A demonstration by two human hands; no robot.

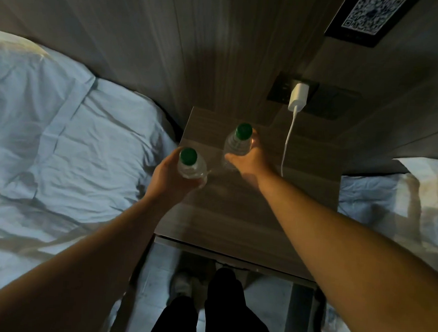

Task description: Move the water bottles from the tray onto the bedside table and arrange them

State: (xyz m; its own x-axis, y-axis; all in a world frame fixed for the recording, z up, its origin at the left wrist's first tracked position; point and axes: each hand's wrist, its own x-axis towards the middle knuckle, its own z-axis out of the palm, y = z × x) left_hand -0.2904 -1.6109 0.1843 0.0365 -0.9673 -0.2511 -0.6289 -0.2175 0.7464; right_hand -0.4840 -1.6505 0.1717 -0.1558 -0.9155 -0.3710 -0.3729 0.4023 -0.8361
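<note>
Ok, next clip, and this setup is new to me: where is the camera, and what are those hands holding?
No robot here: the single picture comes from a camera worn on a person's head, looking down at their own bare arms. The left hand grips the left bottle at the left edge of the wooden bedside table; the right hand grips the right bottle further back over it. Both are upright clear water bottles with green caps; whether they already rest on the tabletop cannot be told. A white charger sits in the wall socket, its cable hanging to the table. A bed with pale sheets lies on the left. No tray is in view.
</note>
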